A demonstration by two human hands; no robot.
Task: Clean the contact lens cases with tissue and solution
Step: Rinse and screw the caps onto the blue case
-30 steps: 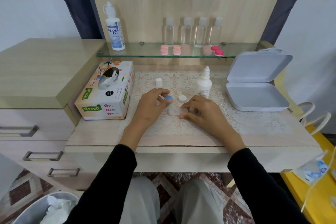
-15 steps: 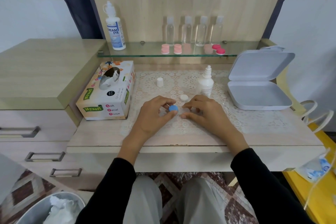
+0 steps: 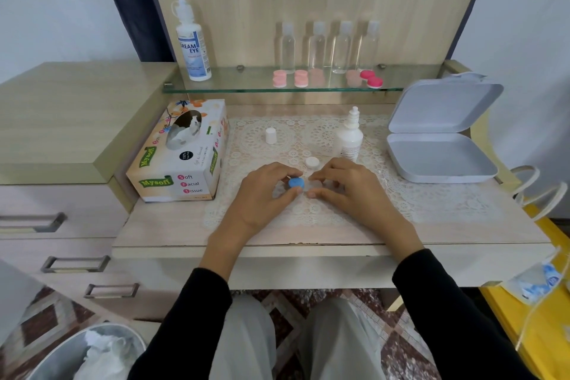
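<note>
My left hand (image 3: 262,191) pinches a blue cap (image 3: 296,183) between thumb and fingers, on the left well of a clear contact lens case (image 3: 315,186) lying on the lace mat. My right hand (image 3: 345,191) holds the case's right end with its fingertips. A loose white cap (image 3: 312,161) lies just behind the case. An uncapped white solution bottle (image 3: 350,136) stands behind my right hand, and its small cap (image 3: 270,135) stands further left. The tissue box (image 3: 182,154) sits left of my hands.
An open grey box (image 3: 441,151) lies at the right. On the glass shelf (image 3: 277,87) stand a large solution bottle (image 3: 192,43), several clear bottles (image 3: 330,46) and pink lens cases (image 3: 290,79). A bin with used tissue (image 3: 92,355) is at the lower left.
My left hand brought the blue cap from behind the case down onto its left well. My right hand stayed on the case.
</note>
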